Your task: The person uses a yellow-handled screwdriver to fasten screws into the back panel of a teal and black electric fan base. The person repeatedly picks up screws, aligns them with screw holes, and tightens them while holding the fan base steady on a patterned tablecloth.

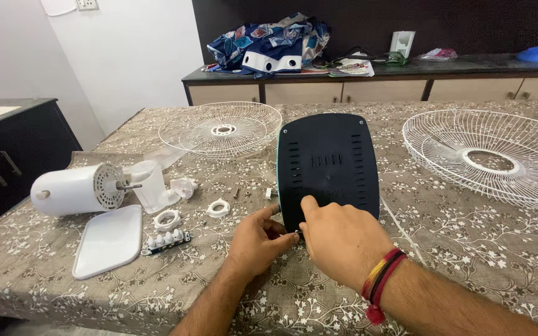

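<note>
At the table's near edge, both hands are pinching a tiny screw (296, 233) at the dark fan base (328, 168), left hand (258, 239) beside right hand (342, 239); the screw is likely slipping loose and vanishing into the patterned tablecloth (468, 236).

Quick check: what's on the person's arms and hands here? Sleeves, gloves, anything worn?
Both forearms are bare: no sleeves in view, no gloves. The right hand has a band of red, yellow and dark threads around the wrist, with a small red tassel hanging off it. The left hand shows no rings, watch or band.
</note>
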